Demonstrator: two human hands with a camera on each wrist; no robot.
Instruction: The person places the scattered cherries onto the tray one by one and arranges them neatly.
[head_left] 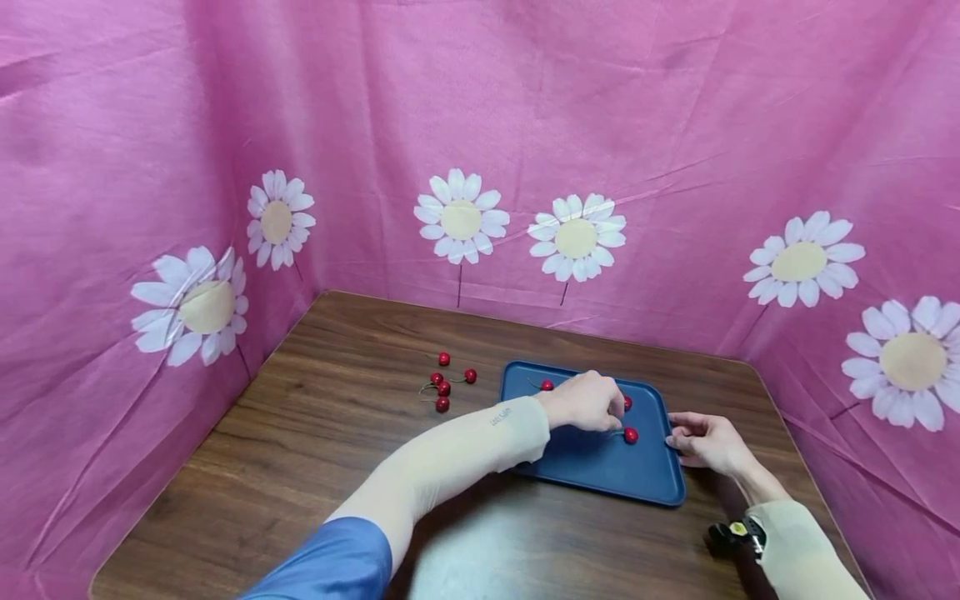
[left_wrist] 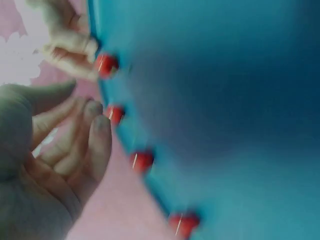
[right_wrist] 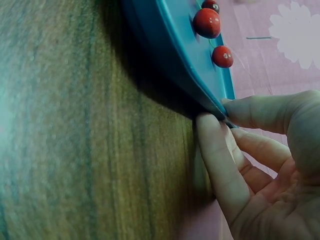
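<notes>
My left hand [head_left: 588, 400] reaches over the blue tray [head_left: 600, 479]. Its thumb and fingers stand apart in the left wrist view, with nothing seen between them. Red cherries with thin stems lie on the tray: one at the far left [head_left: 547, 386], another [head_left: 627, 402] beside the fingers, and a third [head_left: 631, 436] just right of the fingertips. Several show along the tray's side in the left wrist view, one lowest cherry [left_wrist: 185, 224] included. My right hand [head_left: 712, 442] pinches the tray's right rim, thumb [right_wrist: 255, 111] on top and fingers below.
Left of the tray, several more cherries [head_left: 443, 388] lie grouped on the brown wooden table [head_left: 300, 483]. Pink cloth [head_left: 390, 125] printed with white daisies hangs round the table's back and sides. A dark wrist strap [head_left: 738, 536] sits on the right forearm.
</notes>
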